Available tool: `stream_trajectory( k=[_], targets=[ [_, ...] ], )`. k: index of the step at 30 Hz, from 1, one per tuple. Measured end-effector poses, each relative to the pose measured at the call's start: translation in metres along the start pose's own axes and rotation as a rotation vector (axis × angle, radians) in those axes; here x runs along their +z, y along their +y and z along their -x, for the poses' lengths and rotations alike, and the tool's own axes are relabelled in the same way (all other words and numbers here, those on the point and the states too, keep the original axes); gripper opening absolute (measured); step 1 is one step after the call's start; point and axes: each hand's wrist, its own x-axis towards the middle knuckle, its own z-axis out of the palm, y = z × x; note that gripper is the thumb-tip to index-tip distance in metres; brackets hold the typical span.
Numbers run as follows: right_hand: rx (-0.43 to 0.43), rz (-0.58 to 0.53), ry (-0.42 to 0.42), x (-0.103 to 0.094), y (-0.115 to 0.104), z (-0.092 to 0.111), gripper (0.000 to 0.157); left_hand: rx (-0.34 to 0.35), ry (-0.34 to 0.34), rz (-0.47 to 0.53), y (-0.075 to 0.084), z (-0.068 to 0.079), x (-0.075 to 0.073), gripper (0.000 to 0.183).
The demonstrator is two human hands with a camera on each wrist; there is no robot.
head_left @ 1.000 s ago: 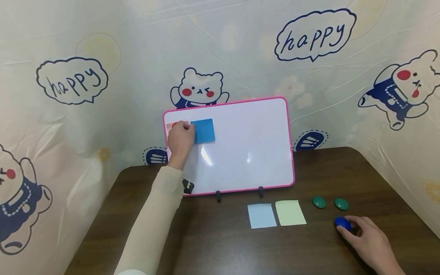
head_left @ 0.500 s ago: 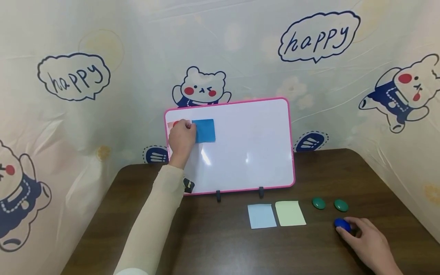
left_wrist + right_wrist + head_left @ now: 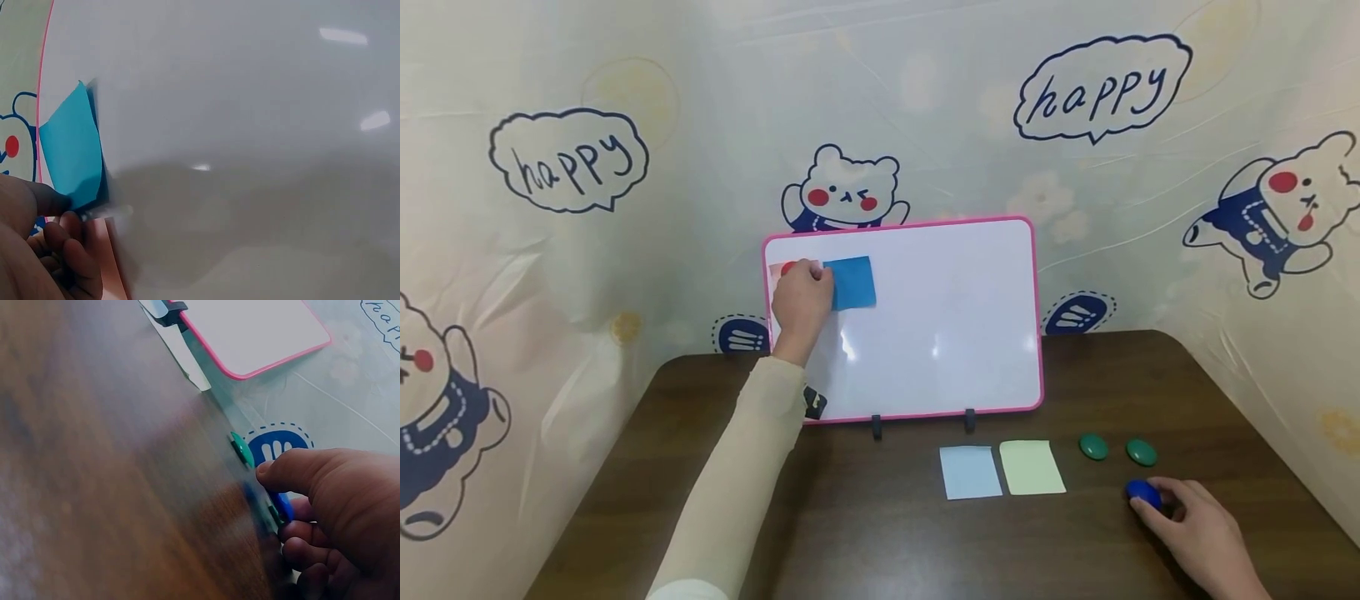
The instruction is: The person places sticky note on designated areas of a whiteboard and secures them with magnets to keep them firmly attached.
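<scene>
In the head view my left hand point(image 3: 803, 300) is at the upper left of the whiteboard point(image 3: 940, 317). Its thumb and finger pinch the near edge of a blue sticky note point(image 3: 853, 282), and the left wrist view shows the note point(image 3: 75, 147) bent slightly off the board. A pink sticky note point(image 3: 106, 253) with a red magnet point(image 3: 787, 267) lies partly behind that hand. At the right of the table, my right hand point(image 3: 1208, 529) grips a round blue magnet point(image 3: 1142, 493) between thumb and fingers, low over the wood.
Two green magnets point(image 3: 1093, 447) lie beyond my right hand. A pale blue note point(image 3: 970, 472) and a pale green note point(image 3: 1032, 467) lie on the table point(image 3: 865, 525). Black clips point(image 3: 876, 427) support the board. A black item point(image 3: 814, 403) is at its lower left corner.
The head view has shifted slightly. Both hands keep their places, the left at the blue note and the right on the blue magnet.
</scene>
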Motion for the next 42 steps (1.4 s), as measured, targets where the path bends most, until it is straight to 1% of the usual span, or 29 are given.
stream_trajectory(
  k=[4, 7, 18, 27, 31, 35, 38, 42],
  targets=[
    [-0.013, -0.003, 0.010, 0.000, -0.001, 0.001, 0.063, 0.036, 0.009, -0.001, -0.001, 0.001, -0.001, 0.030],
    [-0.012, -0.003, 0.013, 0.000, -0.002, 0.002, 0.063, 0.046, 0.007, -0.005, -0.001, 0.001, -0.002, 0.030],
    [-0.018, 0.003, 0.015, -0.001, -0.005, 0.002, 0.062, 0.052, 0.011, -0.035, -0.001, 0.000, -0.004, 0.030],
    [-0.001, -0.004, 0.010, -0.002, -0.007, 0.002, 0.064, 0.057, -0.002, -0.024, 0.001, 0.004, -0.008, 0.028],
    [0.010, -0.011, 0.024, -0.003, -0.009, 0.002, 0.065, 0.068, 0.005, -0.024, 0.003, 0.005, -0.008, 0.028],
    [0.021, -0.017, 0.041, -0.004, -0.013, 0.000, 0.065, 0.080, 0.014, -0.036, 0.002, 0.003, -0.007, 0.027],
    [0.009, -0.019, 0.060, -0.006, -0.018, -0.001, 0.064, 0.098, 0.016, -0.043, 0.001, 0.002, -0.006, 0.026],
    [-0.070, -0.022, 0.132, -0.006, -0.028, -0.002, 0.053, 0.123, 0.019, -0.056, 0.001, 0.000, -0.005, 0.026]
  ],
)
